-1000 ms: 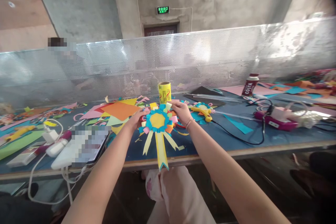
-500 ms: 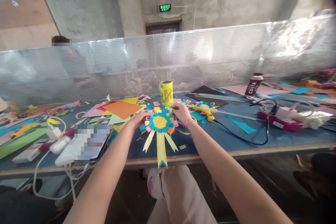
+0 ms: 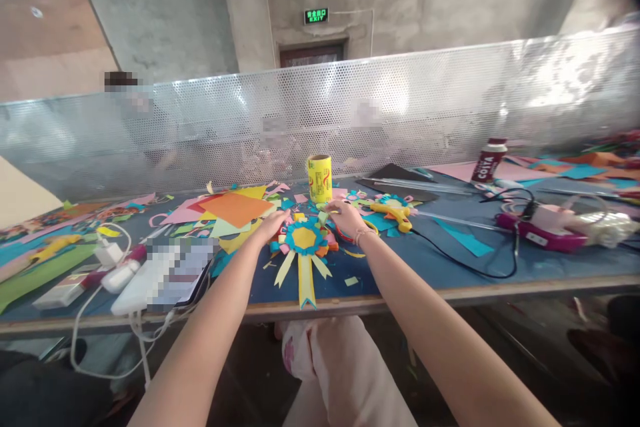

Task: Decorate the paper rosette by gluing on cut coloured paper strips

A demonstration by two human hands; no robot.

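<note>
A paper rosette (image 3: 304, 238) with a yellow centre, a blue frilled ring, coloured loops round the rim and yellow ribbon tails lies before me near the table's front edge. My left hand (image 3: 275, 225) grips its left rim, the fingers partly hidden. On the upper right rim, the fingers of my right hand (image 3: 345, 217) are pinched together. Just behind stands a yellow tape roll (image 3: 320, 180) on end. To the right of my right hand rests a yellow glue gun (image 3: 393, 215) with a black cord, close to a second blue-ringed paper piece (image 3: 391, 201).
Coloured paper sheets (image 3: 240, 209) and scraps spread left of centre. Further left are a phone (image 3: 187, 273), white chargers and cables. At right lie a purple power strip (image 3: 543, 233), clear glue sticks (image 3: 415, 185) and a brown bottle (image 3: 489, 161). A perforated metal screen (image 3: 225, 127) closes the back.
The rosette has tipped flatter, and its tails reach less far past the table edge. Both hands stay at its rim. A cream sheet has come into view at far left.
</note>
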